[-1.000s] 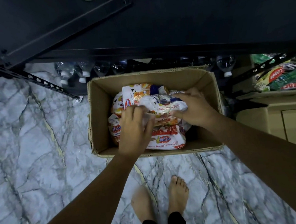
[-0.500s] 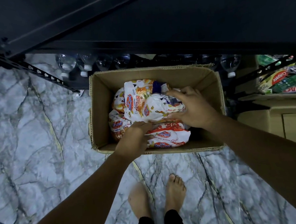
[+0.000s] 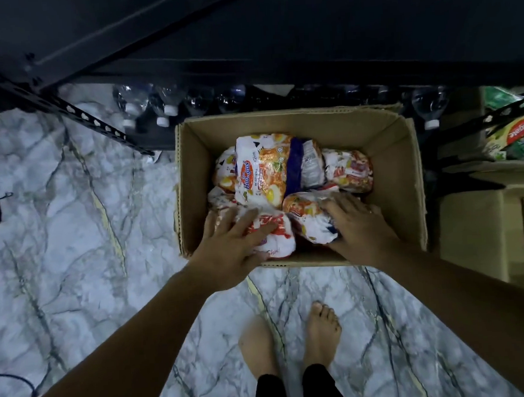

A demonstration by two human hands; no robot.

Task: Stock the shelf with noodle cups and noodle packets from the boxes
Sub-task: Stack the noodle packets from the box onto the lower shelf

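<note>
Because the noodle packets (image 3: 265, 170) lie heaped in the cardboard box (image 3: 403, 171) on the marble floor (image 3: 73, 240) below the dark shelf (image 3: 305, 27), both hands reach in. The left hand (image 3: 233, 249) has its fingers spread flat on a near packet. The right hand (image 3: 361, 232) has its fingers together over the neighbouring packet, grip unclear. They are probably gathering several at once.

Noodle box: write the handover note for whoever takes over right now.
Left hand: fingers laid flat on the near-left noodle packet, not gripping. Right hand: fingers flat on the near-right noodle packet.
Cardboard box sits on the floor below the black shelf, with several packets inside; a large packet lies on top.
Done: no noodles visible on the shelf in this view.
Left: lift the packets out and shelve them; no cups in sight.
</note>
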